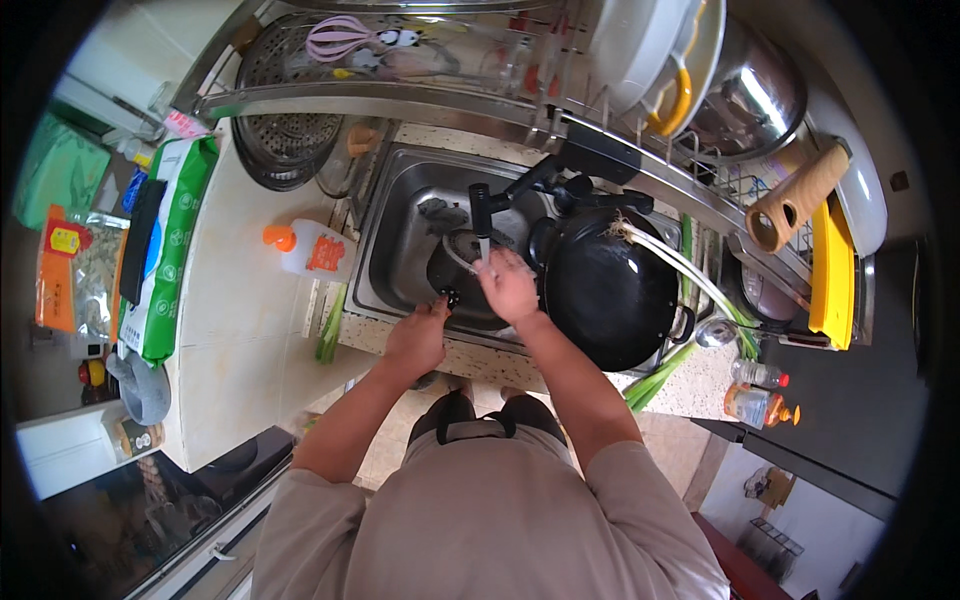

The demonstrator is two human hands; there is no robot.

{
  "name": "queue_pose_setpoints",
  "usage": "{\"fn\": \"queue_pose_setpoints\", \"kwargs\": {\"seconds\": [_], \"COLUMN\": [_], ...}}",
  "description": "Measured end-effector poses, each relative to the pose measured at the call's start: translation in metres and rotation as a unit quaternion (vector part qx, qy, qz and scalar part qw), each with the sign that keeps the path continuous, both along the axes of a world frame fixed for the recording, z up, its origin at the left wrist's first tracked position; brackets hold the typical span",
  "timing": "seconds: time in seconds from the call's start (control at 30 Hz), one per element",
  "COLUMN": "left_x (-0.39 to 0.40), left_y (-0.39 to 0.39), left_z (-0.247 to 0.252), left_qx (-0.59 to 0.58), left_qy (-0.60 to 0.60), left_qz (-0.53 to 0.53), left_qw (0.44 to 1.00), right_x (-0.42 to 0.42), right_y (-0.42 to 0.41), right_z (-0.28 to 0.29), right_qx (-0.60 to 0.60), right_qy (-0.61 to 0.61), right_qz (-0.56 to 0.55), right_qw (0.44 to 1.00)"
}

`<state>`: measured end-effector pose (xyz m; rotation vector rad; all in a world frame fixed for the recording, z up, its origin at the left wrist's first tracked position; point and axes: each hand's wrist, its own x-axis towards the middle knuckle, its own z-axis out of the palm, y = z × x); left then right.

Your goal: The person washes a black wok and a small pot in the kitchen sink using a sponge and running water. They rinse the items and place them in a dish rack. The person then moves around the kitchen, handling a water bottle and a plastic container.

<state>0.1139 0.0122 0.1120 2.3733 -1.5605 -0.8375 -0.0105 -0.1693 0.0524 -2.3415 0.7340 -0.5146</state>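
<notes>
My left hand (pixel 418 334) grips the black handle (pixel 450 296) of a dark pan (pixel 469 296) that lies in the steel sink (pixel 401 255). Over the pan, under the black faucet (pixel 481 210), is my right hand (pixel 510 283) in the running water; whether it holds anything cannot be told. A round rim, possibly a strainer or lid, shows beside its fingers, partly hidden. Dark matter, perhaps a cloth, lies at the sink's back left. A black wok (pixel 611 292) rests over the right side of the sink.
An orange-topped pump bottle (pixel 311 250) lies left of the sink. Spring onions (pixel 697 277) stretch over the wok's right edge, near a steel ladle (pixel 716 332). A metal dish rack (pixel 420 101) with bowls and pots runs along the back. Small bottles (pixel 757 373) stand at the right.
</notes>
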Motion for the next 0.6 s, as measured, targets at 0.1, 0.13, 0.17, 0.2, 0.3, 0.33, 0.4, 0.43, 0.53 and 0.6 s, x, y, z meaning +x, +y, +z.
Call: {"fn": "queue_pose_setpoints", "kwargs": {"seconds": [0.1,0.13,0.17,0.2,0.3,0.33,0.4,0.43,0.53,0.6], "left_x": [0.004,0.005,0.004,0.003,-0.003,-0.004,-0.005,-0.005,0.0,0.003], "left_y": [0.011,0.016,0.02,0.023,0.023,0.021,0.015,0.013,0.008,0.006], "left_z": [0.001,0.002,0.002,0.002,0.001,0.0,-0.006,-0.01,-0.025,-0.038], "left_qx": [0.002,-0.001,-0.006,0.002,-0.024,-0.02,-0.005,0.001,-0.007,-0.047], "left_qy": [-0.037,-0.053,-0.066,-0.085,-0.09,-0.085,-0.067,-0.039,0.017,0.022], "left_qz": [-0.013,-0.03,-0.047,-0.059,-0.078,-0.073,-0.061,-0.049,-0.017,0.0], "left_qw": [0.999,0.998,0.997,0.995,0.993,0.994,0.996,0.998,1.0,0.999], "right_x": [0.013,0.02,0.026,0.034,0.057,0.058,0.063,0.06,0.036,0.015], "right_y": [-0.01,-0.014,-0.017,-0.021,-0.017,-0.013,0.0,0.008,0.021,0.025], "right_z": [-0.015,-0.021,-0.025,-0.028,-0.032,-0.03,-0.026,-0.023,-0.015,-0.012], "right_qx": [0.139,0.143,0.147,0.164,0.173,0.223,0.124,0.069,0.0,0.023], "right_qy": [0.04,0.071,0.104,0.142,0.16,0.113,0.055,0.033,-0.005,-0.04], "right_qz": [-0.019,-0.032,-0.045,-0.073,-0.123,-0.061,0.032,0.081,0.127,0.09], "right_qw": [0.989,0.987,0.983,0.974,0.964,0.966,0.99,0.994,0.992,0.995]}}
